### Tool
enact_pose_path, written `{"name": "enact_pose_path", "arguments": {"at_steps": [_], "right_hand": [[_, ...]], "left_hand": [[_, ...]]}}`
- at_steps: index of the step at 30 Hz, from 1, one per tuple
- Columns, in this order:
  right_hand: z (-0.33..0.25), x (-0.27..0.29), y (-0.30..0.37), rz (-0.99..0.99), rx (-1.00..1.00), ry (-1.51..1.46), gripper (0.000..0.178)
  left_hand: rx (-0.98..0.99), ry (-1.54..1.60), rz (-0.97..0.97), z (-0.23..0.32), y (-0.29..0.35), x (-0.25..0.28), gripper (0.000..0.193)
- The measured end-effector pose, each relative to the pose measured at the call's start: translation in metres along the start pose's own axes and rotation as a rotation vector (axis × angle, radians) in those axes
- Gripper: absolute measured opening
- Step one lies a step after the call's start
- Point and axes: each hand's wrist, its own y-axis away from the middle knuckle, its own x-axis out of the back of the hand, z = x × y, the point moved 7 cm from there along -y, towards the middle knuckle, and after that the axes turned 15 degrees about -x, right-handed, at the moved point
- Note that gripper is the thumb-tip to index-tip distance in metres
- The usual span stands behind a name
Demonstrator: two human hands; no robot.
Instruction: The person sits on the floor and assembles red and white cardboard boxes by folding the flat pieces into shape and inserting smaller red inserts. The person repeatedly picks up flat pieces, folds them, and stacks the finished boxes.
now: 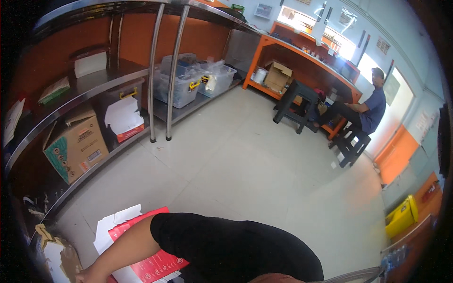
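Visible hand (88, 275), probably the left, was at the lower edge, fingers against or just beside the right side of a brown-and-white cardboard piece (55, 257). Couldn't tell whether the grip was clamped on it or only resting there; fingertips were cut off. Cardboard piece sat at far lower left, near the foot of the steel rack (161, 70). Red printed sheets (163, 266) with white sheets (111, 231) lay just beside, partly under the bare forearm (130, 240), apparently on the floor (226, 165).

Handling, judged by look: cardboard piece likely light, fairly stiff across the flat white face, weak at the torn-looking tan top; best held by a firm side edge, not the ragged flap. Sheets looked thin, light, bendy, maybe slippery against each other; better pinched together along one edge. Nothing seemed fragile beyond creasing.

Hidden: black sleeve (226, 245) covered the right part of the red sheets. Other hand out of frame. Cardboard piece ran into the dark fisheye rim, so unclear if box, bag or loose panel; contents unreadable. Sheet count unclear.
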Motion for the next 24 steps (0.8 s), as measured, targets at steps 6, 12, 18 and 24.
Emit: {"name": "enact_pose_path", "arguments": {"at_steps": [6, 12, 18, 24], "right_hand": [[0.022, 0.0, -0.007, 0.271, -0.156, 0.019, 0.018], [0.006, 0.042, -0.005, 0.552, -0.419, -0.295, 0.005], [-0.025, 0.132, 0.033, 0.298, -0.417, -0.531, 0.015], [-0.135, 0.199, 0.02, 0.324, -0.586, -0.232, 0.036]], "left_hand": [[0.015, 0.019, 0.028, -0.003, 0.004, 0.005, 0.069], [-0.068, 0.148, 0.272, -0.005, 0.017, 0.073, 0.07], [-0.256, 0.541, 0.398, 0.023, 0.034, 0.104, 0.071], [-0.206, 0.544, 0.442, 0.057, 0.047, 0.039, 0.078]]}}
